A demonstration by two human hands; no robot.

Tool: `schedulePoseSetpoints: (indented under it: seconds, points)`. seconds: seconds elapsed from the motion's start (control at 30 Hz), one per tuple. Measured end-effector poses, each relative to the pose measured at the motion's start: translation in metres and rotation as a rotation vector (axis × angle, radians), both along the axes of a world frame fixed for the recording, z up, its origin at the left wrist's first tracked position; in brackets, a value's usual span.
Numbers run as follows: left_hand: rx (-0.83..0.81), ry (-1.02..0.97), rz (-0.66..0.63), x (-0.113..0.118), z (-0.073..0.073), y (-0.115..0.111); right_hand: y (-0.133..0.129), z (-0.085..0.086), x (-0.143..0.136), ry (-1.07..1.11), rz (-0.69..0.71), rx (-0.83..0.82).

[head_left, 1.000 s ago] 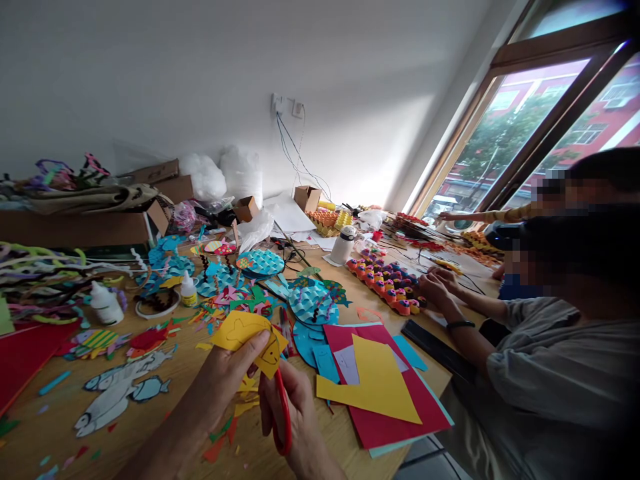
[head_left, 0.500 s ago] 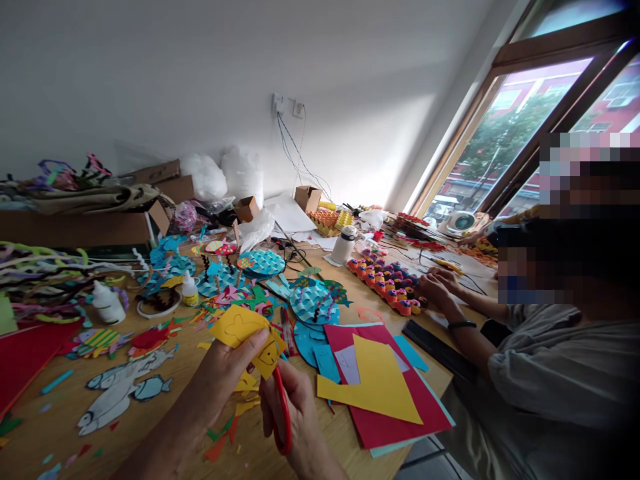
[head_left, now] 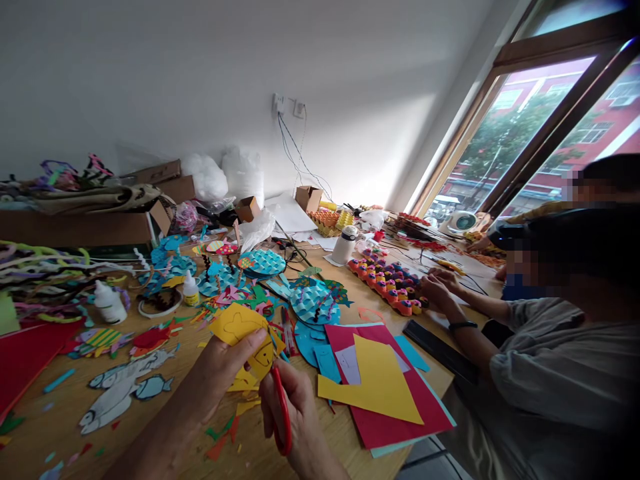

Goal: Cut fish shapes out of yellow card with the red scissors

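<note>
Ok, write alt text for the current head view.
A left hand holds yellow paper with a drawn fish; the right hand holds red-handled scissors at it. The wooden table bears paper scraps, cut-out fish and squeeze bottles.

Yellow paper with dark lines, red-handled scissors, green-and-yellow striped fish, crimson sheet.

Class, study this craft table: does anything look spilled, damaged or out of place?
The red sheet at right looks askew, its corner jutting unsupported past the edge of the table. Paper scraps lie strewn, but scissors in the right hand may explain those. I see no clear spill or damage.
</note>
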State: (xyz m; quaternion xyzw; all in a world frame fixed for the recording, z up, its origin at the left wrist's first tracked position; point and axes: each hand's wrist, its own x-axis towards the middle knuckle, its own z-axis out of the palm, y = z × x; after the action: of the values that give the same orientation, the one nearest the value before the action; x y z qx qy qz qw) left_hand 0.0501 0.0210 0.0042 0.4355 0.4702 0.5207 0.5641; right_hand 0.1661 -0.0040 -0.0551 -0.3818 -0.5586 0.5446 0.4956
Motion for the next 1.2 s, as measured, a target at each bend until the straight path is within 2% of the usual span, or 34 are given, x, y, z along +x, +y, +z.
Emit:
schedulePoseSetpoints:
  seconds: [0.17,0.47,0.73,1.2]
  points:
    - [-0.015,0.011,-0.015,0.001,0.001,-0.001,0.0,0.003,0.0,0.021,0.031,0.019]
    - [0.003,0.045,-0.064,-0.001,-0.001,0.0,0.0,0.008,0.0,0.003,-0.002,0.023]
    - [-0.04,-0.015,-0.136,-0.005,0.0,0.001,0.0,0.003,0.002,0.019,0.039,0.007]
    - [-0.037,-0.015,-0.145,-0.01,0.003,0.003,0.0,0.007,0.004,-0.002,0.084,0.001]
